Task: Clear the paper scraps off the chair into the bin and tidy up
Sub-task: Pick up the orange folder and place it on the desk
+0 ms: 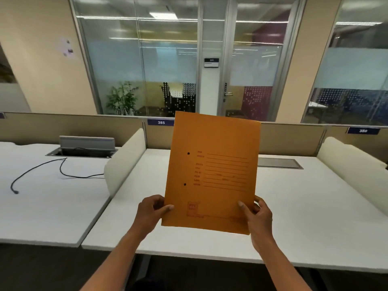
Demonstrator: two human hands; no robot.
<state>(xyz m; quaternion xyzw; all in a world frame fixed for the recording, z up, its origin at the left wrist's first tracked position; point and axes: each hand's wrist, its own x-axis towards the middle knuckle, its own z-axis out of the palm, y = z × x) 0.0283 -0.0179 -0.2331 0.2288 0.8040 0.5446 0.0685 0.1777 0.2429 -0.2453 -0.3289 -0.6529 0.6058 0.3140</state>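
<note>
An orange paper file folder [212, 171] with red printed lines and two punched holes stands upright in front of me, above the white desk [294, 217]. My left hand [150, 213] pinches its lower left edge. My right hand [259, 219] grips its lower right corner, thumb on the front face. No chair, paper scraps or bin appear in the head view.
A black cable [52, 171] lies loose on the left desk [42, 206], running from an open cable tray [84, 148]. White rounded dividers [126, 162] [352, 171] flank the middle desk. Beige partitions with number tags and glass office walls stand behind.
</note>
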